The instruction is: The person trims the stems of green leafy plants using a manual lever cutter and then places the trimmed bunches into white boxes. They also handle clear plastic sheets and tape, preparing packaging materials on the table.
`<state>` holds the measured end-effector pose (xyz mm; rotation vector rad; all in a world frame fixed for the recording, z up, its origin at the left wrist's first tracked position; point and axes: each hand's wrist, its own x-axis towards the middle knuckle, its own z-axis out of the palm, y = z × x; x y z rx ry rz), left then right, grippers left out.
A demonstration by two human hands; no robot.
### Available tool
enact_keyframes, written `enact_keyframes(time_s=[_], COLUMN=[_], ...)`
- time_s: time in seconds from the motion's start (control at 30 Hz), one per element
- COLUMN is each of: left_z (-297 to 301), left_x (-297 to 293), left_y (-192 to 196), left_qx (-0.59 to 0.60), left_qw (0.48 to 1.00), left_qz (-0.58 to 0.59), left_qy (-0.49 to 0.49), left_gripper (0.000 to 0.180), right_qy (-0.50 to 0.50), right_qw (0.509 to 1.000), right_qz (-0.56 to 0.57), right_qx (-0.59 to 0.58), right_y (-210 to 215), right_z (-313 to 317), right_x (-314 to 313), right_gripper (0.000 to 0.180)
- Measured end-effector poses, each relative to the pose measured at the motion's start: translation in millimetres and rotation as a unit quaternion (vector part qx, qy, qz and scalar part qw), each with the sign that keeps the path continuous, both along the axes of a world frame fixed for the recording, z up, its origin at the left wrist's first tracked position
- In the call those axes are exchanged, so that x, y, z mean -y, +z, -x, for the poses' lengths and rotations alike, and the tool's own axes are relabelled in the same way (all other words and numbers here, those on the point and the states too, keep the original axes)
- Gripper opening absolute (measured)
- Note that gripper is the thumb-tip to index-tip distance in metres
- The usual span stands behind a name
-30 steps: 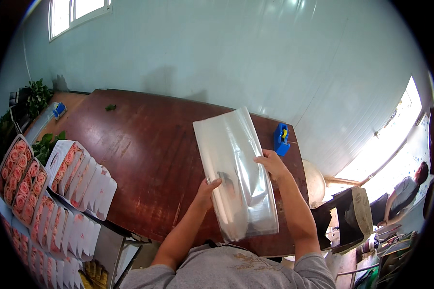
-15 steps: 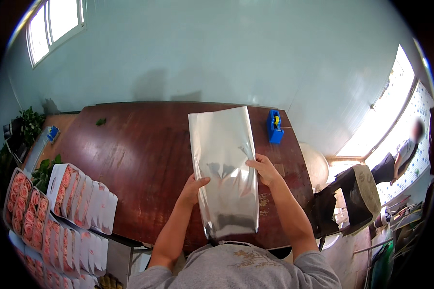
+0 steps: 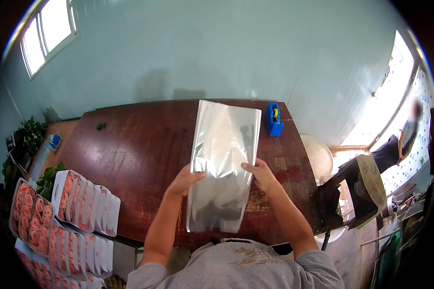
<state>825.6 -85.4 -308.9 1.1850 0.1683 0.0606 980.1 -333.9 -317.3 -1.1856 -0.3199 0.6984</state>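
Between my two hands is a stack of shiny, clear-silvery plastic film sleeves (image 3: 223,144), held upright lengthwise over the near part of the dark red-brown wooden table (image 3: 130,144). My left hand (image 3: 188,180) grips the stack's left edge, thumb on top and fingers hidden beneath. On the opposite edge my right hand (image 3: 260,173) pinches it the same way, at about the same height. Light glares off creases in the film near both thumbs. Beyond my right hand, a blue tape dispenser (image 3: 275,119) with a yellow core stands at the table's far right corner.
Stacked bundles of pink roses (image 3: 33,216) in white wrapping stand at the left. A small green leaf (image 3: 101,126) lies on the table. To the right are a chair (image 3: 357,188) with a cloth over it and, farther off, a person (image 3: 405,132) by the bright doorway.
The film stack has tilted the other way, its top swinging right and its lower end left. My left hand has shifted slightly left and up; both hands keep their grip.
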Motion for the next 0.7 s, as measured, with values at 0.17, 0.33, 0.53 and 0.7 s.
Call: enact_keyframes(time_s=[0.17,0.33,0.53,0.7], left_z=[-7,-32,-56,-69], left_x=[-44,-44,-29,-31], left_y=[36,17,-44,-61], left_qx=[-0.049,-0.182,-0.273,-0.268], left_qw=[0.972,0.865,0.815,0.806], left_qz=[-0.12,-0.213,-0.219,-0.227], left_qy=[-0.194,-0.417,-0.462,-0.476], left_gripper=[0.045,0.051,0.055,0.054], right_qy=[0.006,0.059,0.078,0.024], right_qw=[0.996,0.949,0.892,0.912], right_qz=[0.013,-0.039,0.074,0.115], right_qx=[-0.086,-0.306,-0.44,-0.393], right_y=[-41,-105,-137,-122], right_z=[59,150,156,150], right_x=[9,28,73,106], right_gripper=[0.022,0.03,0.031,0.033])
